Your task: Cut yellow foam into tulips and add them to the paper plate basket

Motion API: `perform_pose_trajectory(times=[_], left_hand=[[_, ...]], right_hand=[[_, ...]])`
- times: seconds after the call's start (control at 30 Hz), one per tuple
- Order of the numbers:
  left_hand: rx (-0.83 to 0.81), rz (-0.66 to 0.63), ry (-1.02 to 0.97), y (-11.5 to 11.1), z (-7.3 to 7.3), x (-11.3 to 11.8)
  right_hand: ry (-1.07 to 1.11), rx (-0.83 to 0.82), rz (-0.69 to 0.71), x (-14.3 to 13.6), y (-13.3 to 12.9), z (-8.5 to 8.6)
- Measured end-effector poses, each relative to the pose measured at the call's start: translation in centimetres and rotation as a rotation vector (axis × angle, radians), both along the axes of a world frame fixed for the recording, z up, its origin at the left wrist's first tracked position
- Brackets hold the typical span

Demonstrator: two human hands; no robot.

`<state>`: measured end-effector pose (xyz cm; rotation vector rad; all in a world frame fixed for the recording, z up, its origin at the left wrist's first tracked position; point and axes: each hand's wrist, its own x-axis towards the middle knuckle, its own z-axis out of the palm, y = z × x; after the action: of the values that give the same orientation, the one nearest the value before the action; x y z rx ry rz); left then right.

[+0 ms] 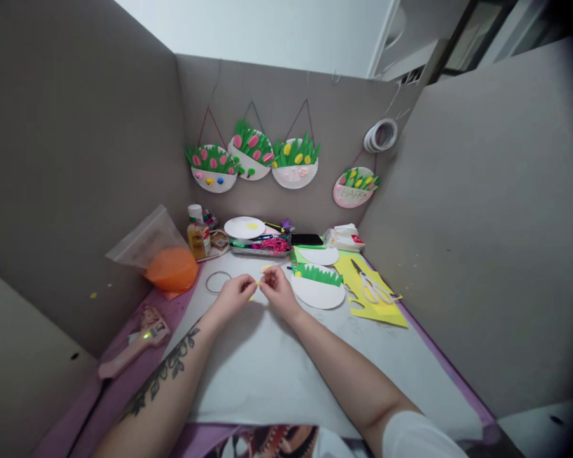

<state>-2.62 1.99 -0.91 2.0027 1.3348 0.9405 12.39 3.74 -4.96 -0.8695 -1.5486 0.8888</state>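
My left hand (239,291) and my right hand (277,289) meet over the middle of the white work sheet (253,369). Fingertips of both pinch a small yellow paper piece (258,284), most of it hidden by the fingers. Just right of my right hand lies a white paper plate (319,294) with a green paper grass strip (318,274) along its upper edge. Beyond it is a white half plate (319,256). A thin ring (218,282) rests left of my left hand.
White-handled scissors (370,284) lie on cut yellow paper (386,312) at right. At left are a glue gun (138,346), a bag of orange material (170,270) and a bottle (198,235). A supply tray (260,251) stands behind; plate crafts (295,175) hang on the grey partition.
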Motion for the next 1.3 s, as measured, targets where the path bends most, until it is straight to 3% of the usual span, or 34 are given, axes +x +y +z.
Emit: perform_pose_trajectory(times=[0.33, 1.1, 1.3], left_hand=[[0.064, 0.045, 0.120, 0.3, -0.1, -0.3], [0.014, -0.005, 0.097, -0.1, 0.2, 0.1], [0.004, -0.012, 0.102, 0.0, 0.0, 0.2]], right_hand=[[-0.217, 0.112, -0.082, 0.6, -0.6, 1.6], [-0.264, 0.074, -0.094, 0.5, -0.2, 1.3], [-0.317, 0.141, -0.123, 0.5, -0.3, 1.2]])
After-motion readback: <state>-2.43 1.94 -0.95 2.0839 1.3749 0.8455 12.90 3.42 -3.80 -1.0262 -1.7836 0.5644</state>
